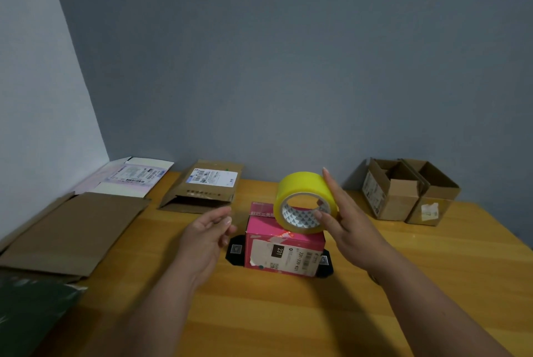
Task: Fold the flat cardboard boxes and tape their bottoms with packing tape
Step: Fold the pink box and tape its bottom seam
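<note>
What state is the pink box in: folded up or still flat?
Folded up. The pink box stands as a block on the table, and the yellow tape roll rests on top.

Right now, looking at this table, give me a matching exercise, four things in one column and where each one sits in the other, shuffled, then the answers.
Things:
1. tape roll
2. pink box
3. two folded brown boxes
4. flat brown cardboard

Places:
A. far right, by the wall
B. left side of the table
C. in the right hand, on top of the pink box
D. table centre, between the hands

Pairs: 1-C, 2-D, 3-A, 4-B
</note>
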